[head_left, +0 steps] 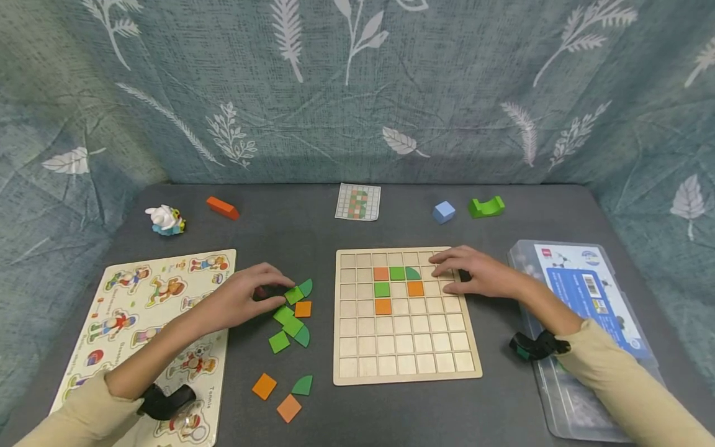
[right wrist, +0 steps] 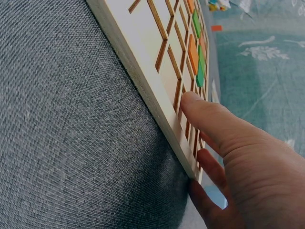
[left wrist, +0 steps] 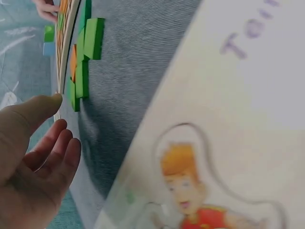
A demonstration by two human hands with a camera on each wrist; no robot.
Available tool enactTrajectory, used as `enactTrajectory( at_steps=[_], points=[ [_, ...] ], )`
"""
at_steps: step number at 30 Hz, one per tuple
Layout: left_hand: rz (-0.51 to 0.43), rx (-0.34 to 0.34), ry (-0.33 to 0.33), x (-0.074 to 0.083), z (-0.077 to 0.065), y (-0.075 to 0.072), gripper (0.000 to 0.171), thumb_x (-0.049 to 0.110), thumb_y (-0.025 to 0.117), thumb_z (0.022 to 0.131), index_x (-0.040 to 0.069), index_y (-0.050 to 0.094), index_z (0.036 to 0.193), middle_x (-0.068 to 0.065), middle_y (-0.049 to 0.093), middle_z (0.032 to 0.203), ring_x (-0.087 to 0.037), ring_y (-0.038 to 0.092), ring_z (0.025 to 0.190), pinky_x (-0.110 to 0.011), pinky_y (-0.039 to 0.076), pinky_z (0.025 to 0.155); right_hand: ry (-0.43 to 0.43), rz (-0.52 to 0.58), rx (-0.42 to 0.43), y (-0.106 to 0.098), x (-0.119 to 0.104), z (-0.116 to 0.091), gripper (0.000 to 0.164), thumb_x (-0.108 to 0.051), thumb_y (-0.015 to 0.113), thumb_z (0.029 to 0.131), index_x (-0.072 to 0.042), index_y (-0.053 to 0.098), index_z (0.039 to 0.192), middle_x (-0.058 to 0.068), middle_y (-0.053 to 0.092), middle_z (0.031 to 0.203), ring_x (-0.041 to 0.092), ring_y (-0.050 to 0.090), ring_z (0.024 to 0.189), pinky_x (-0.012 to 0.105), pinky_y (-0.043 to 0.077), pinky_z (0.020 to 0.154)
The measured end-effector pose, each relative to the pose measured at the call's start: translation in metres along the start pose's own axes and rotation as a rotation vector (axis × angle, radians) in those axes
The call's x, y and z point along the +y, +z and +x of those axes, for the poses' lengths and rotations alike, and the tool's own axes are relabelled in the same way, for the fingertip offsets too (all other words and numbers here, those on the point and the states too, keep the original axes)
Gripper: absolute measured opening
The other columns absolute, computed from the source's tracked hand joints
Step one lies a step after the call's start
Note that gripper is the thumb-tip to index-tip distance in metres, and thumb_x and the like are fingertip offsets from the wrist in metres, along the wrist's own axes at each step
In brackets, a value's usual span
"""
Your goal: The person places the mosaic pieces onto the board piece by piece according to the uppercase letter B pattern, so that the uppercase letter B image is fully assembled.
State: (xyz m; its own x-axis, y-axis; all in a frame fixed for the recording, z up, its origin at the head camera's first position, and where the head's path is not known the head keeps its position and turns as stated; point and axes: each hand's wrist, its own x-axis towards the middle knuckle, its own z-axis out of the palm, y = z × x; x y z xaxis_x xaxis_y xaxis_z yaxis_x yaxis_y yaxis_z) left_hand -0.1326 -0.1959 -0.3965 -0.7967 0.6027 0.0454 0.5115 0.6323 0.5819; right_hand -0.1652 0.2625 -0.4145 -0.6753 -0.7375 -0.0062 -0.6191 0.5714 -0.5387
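Observation:
My left hand (head_left: 246,298) hovers beside a loose group of tiles, thumb and fingers apart with nothing between them. Nearest its fingertips is a green square tile (head_left: 293,295); a green quarter-circle tile (head_left: 305,287) and an orange square tile (head_left: 303,309) lie close by. On the right, my right hand (head_left: 475,271) rests at the upper right corner of a wooden grid board (head_left: 408,366), its fingers spread over the edge. Several orange and green squares and a green quarter-circle (head_left: 413,273) sit in the board's upper cells. In the right wrist view the thumb (right wrist: 209,112) lies over the grid.
A picture puzzle board (head_left: 223,347) lies under my left forearm. Beneath the right forearm is a clear plastic box (head_left: 550,397). A small pattern card (head_left: 358,202), an orange block (head_left: 222,208), a blue block (head_left: 444,212), a green curved block (head_left: 486,207) and a figurine (head_left: 166,220) stand along the back.

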Motion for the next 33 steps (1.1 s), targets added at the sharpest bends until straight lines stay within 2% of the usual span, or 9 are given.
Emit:
enactTrajectory(
  at_steps=[4,12,17,23,27,33],
  points=[
    [-0.017,0.024,0.026,-0.006,-0.006,0.003,0.026,0.006,0.072,0.086,0.010,0.070,0.111,-0.004,0.064,0.107,-0.015,0.061,0.088,-0.025,0.053,0.072,0.002,0.003,0.000,-0.001,0.000,0.000,0.031,-0.019,0.069,0.090,-0.014,0.067,0.120,0.012,0.056,0.138,0.034,0.047,0.127,0.055,0.041,0.100],
    [0.025,0.045,0.031,-0.008,-0.005,0.012,0.020,0.011,0.072,0.086,0.013,0.074,0.106,-0.001,0.063,0.103,-0.013,0.061,0.087,-0.024,0.053,0.072,0.002,0.008,-0.005,0.000,0.002,0.000,0.031,-0.020,0.070,0.090,-0.014,0.067,0.120,0.012,0.055,0.138,0.034,0.047,0.128,0.054,0.041,0.100],
    [0.112,0.071,0.051,-0.005,-0.003,0.015,0.015,0.014,0.074,0.085,0.016,0.076,0.100,0.001,0.063,0.100,-0.013,0.060,0.088,-0.030,0.052,0.074,-0.002,0.010,-0.005,0.001,0.002,-0.001,0.031,-0.019,0.070,0.090,-0.014,0.067,0.120,0.012,0.055,0.138,0.034,0.047,0.128,0.054,0.041,0.100],
    [0.242,0.100,-0.029,-0.001,-0.001,0.012,0.017,0.020,0.077,0.082,0.016,0.077,0.099,-0.002,0.066,0.100,-0.019,0.062,0.092,-0.040,0.051,0.079,-0.001,0.015,0.000,0.001,0.001,0.000,0.031,-0.019,0.070,0.089,-0.014,0.067,0.119,0.012,0.056,0.138,0.033,0.048,0.127,0.053,0.041,0.100],
    [0.280,0.113,-0.047,-0.001,0.001,0.012,0.019,0.023,0.078,0.081,0.015,0.078,0.098,-0.003,0.067,0.100,-0.020,0.062,0.092,-0.041,0.052,0.079,-0.005,0.014,-0.001,0.000,0.001,-0.001,0.031,-0.019,0.070,0.089,-0.014,0.067,0.119,0.012,0.055,0.138,0.033,0.048,0.127,0.054,0.041,0.100],
    [0.305,0.158,-0.018,0.000,0.002,0.016,0.015,0.024,0.079,0.080,0.017,0.076,0.093,0.001,0.067,0.095,-0.017,0.063,0.089,-0.039,0.052,0.076,-0.004,0.018,-0.003,0.000,0.002,0.000,0.031,-0.019,0.070,0.089,-0.013,0.067,0.120,0.011,0.055,0.138,0.033,0.047,0.128,0.053,0.041,0.101]
  ],
)
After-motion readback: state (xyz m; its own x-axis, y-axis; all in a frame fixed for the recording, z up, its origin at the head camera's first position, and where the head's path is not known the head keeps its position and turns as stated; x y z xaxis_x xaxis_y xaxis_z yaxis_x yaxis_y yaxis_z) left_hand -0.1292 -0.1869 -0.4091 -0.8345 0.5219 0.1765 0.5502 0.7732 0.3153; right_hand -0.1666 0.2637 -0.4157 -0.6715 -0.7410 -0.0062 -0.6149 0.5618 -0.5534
